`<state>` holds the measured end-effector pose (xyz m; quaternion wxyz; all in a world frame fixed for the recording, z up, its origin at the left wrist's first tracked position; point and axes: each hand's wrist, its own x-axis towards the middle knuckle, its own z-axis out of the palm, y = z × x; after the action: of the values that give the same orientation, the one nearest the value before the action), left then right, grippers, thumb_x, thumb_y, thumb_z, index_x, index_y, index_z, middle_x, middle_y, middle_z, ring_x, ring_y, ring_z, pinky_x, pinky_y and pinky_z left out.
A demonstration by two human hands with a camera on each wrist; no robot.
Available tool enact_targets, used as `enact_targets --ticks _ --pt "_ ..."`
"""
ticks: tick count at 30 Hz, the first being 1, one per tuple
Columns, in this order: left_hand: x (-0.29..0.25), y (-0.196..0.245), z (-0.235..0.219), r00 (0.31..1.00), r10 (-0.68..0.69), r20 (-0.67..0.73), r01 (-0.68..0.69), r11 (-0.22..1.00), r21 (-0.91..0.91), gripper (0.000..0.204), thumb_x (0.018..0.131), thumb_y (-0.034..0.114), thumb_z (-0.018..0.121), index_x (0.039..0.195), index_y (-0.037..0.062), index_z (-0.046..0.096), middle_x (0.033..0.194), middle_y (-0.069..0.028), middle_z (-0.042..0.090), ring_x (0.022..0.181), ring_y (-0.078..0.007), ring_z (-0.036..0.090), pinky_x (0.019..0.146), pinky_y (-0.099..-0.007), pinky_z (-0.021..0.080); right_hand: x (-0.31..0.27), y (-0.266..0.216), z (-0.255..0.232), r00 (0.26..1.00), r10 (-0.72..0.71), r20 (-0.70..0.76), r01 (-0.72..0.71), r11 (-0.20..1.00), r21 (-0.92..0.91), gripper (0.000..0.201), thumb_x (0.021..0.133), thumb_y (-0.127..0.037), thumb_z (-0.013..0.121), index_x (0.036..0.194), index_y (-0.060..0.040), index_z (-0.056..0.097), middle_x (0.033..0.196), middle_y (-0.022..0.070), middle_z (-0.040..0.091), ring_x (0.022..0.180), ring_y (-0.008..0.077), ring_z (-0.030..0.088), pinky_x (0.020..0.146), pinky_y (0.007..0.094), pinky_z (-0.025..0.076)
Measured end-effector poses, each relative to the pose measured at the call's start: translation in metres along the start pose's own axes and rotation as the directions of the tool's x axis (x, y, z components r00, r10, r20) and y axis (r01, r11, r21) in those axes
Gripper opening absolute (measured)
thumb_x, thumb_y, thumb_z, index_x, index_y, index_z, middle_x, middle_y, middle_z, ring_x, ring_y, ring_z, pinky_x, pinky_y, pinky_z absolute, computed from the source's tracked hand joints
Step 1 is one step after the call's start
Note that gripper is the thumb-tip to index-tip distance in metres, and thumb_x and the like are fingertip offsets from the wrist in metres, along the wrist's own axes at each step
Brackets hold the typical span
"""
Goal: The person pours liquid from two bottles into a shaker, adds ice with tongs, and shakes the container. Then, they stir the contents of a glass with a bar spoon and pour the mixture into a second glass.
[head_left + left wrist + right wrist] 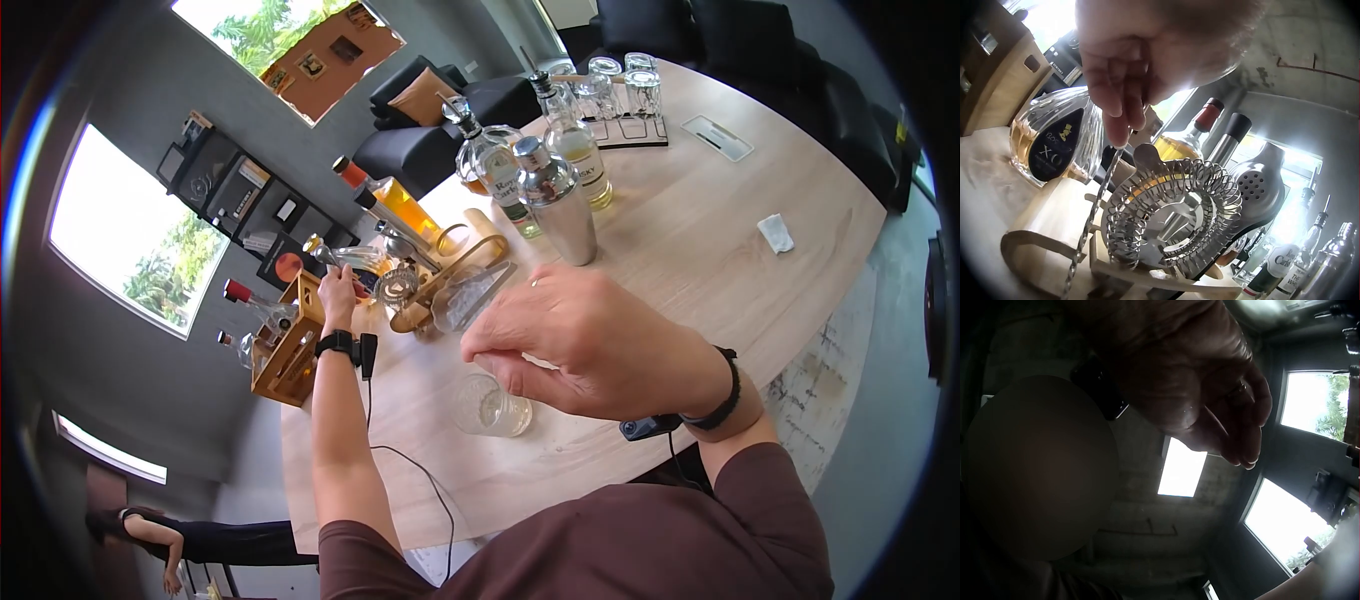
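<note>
My left hand reaches to the bar tools at the left side of the table. In the left wrist view its fingertips pinch the top of a thin twisted bar spoon, which stands beside a coil-spring strainer in a wooden rack. My right hand hovers near a clear glass on the table, fingers loosely bent, nothing seen in it in the right wrist view. Just beyond it sits a clear container of ice, with a metal strip across it.
A steel shaker and several bottles stand beyond the rack. A wooden crate holds more bottles at the left edge. Upturned glasses sit on a rack at the back; a crumpled tissue lies right. A cable crosses the near table.
</note>
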<state>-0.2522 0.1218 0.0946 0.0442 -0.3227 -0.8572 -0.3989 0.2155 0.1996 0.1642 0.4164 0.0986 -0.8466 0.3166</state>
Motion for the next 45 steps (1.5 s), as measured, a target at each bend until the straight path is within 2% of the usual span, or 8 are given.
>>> enact_targets --ticks 5,10,18,21,23,29,31,45 --pt "-0.006 0.009 0.006 0.999 0.045 0.014 -0.044 0.998 -0.045 0.032 0.095 0.022 0.055 0.077 -0.0037 0.061 0.059 -0.0109 0.063 0.047 -0.019 0.064 0.044 -0.029 0.053 -0.002 0.004 0.004 1.0 -0.023 -0.011 0.023 1.0 0.02 0.012 0.083 -0.011 0.067 0.094 -0.0048 0.066 0.091 0.0053 0.068 0.085 0.0223 0.065 0.075 0.0338 0.047" --pt "0.0 0.001 0.007 0.992 0.106 0.075 -0.101 0.993 -0.061 0.03 0.095 0.021 0.055 0.079 -0.0041 0.06 0.06 -0.0112 0.063 0.048 -0.0186 0.063 0.045 -0.029 0.054 0.0 0.004 0.007 0.996 -0.054 0.073 0.055 0.998 -0.016 0.015 0.084 -0.016 0.066 0.096 -0.0061 0.064 0.088 0.0047 0.065 0.08 0.0237 0.062 0.074 0.0342 0.046" --pt "0.005 0.002 0.008 0.976 0.172 0.134 -0.161 0.983 -0.092 0.027 0.096 0.019 0.056 0.08 -0.0032 0.059 0.06 -0.0093 0.061 0.049 -0.016 0.063 0.045 -0.0276 0.053 0.0 0.006 0.011 0.993 -0.062 0.098 0.067 0.996 -0.054 0.015 0.085 -0.017 0.066 0.096 -0.006 0.063 0.087 0.0045 0.064 0.081 0.0222 0.062 0.074 0.0342 0.045" --pt "0.001 0.006 0.011 0.959 0.262 0.106 -0.251 0.962 -0.106 0.026 0.096 0.017 0.056 0.08 -0.0028 0.058 0.06 -0.0082 0.062 0.049 -0.0145 0.062 0.047 -0.0264 0.053 0.0 0.006 0.01 0.99 -0.06 0.13 0.071 0.994 -0.079 0.016 0.084 -0.017 0.066 0.096 -0.0062 0.063 0.087 0.0042 0.065 0.081 0.0217 0.062 0.073 0.0342 0.045" --pt "-0.006 0.012 0.011 0.92 0.381 0.088 -0.385 0.922 0.031 0.024 0.097 0.016 0.056 0.081 -0.0027 0.058 0.06 -0.0074 0.062 0.05 -0.013 0.063 0.049 -0.0251 0.052 0.0 0.006 0.011 0.987 -0.058 0.148 0.072 0.993 -0.093 0.017 0.084 -0.017 0.067 0.096 -0.0063 0.063 0.087 0.0041 0.065 0.081 0.0216 0.062 0.073 0.0342 0.045" --pt "-0.002 0.003 0.01 0.947 0.321 0.018 -0.317 0.942 -0.11 0.024 0.097 0.017 0.057 0.083 -0.0028 0.057 0.062 -0.0083 0.063 0.054 -0.0122 0.064 0.052 -0.0245 0.052 0.0 0.006 0.012 0.986 -0.102 0.132 0.116 0.988 -0.105 0.018 0.083 -0.017 0.068 0.097 -0.0065 0.064 0.087 0.0043 0.065 0.08 0.0208 0.062 0.073 0.0342 0.045" --pt "-0.005 0.002 0.008 0.948 0.319 0.0 -0.318 0.944 -0.087 0.024 0.097 0.017 0.057 0.083 -0.0027 0.057 0.064 -0.0084 0.063 0.055 -0.0123 0.064 0.053 -0.0244 0.053 0.001 0.006 0.012 0.972 -0.102 0.213 0.132 0.982 -0.136 0.02 0.087 -0.019 0.061 0.097 -0.0021 0.061 0.087 0.0101 0.064 0.086 0.0249 0.065 0.075 0.0364 0.049" --pt "-0.012 0.025 0.02 0.955 0.295 -0.019 -0.294 0.943 -0.158 0.026 0.096 0.022 0.059 0.083 -0.001 0.057 0.069 -0.0061 0.065 0.061 -0.0108 0.066 0.055 -0.0236 0.054 0.0 0.009 0.018 0.954 -0.093 0.284 0.144 0.976 -0.162 0.019 0.086 -0.02 0.064 0.096 -0.0045 0.06 0.084 0.0079 0.062 0.082 0.0231 0.063 0.074 0.0356 0.046"
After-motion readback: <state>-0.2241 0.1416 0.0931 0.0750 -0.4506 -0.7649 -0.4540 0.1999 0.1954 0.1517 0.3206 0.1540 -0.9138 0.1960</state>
